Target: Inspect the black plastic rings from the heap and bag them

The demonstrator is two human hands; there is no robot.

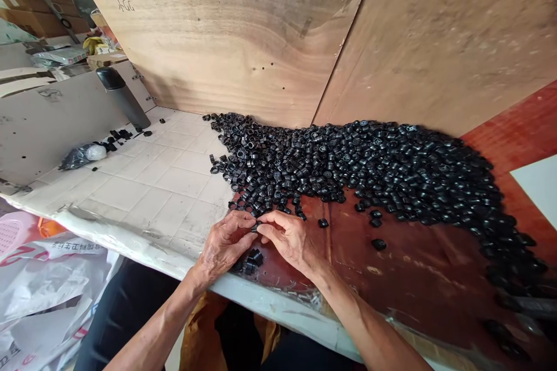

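A big heap of small black plastic rings point(369, 168) spreads across the table from the middle to the far right. My left hand point(224, 243) and my right hand point(289, 237) meet at the near edge of the heap, fingertips pinched together on one small black ring point(257, 225). Under my left palm lies a little cluster of black rings point(251, 261). A few loose rings point(378, 243) lie apart on the red-brown surface to the right of my hands.
Plywood boards point(270, 52) stand upright behind the heap. A dark cylindrical flask point(122, 95) stands at the back left near a plastic bag of black parts point(82, 155). White sacks point(47, 284) and a pink basket point(13, 232) lie beside the table's left edge.
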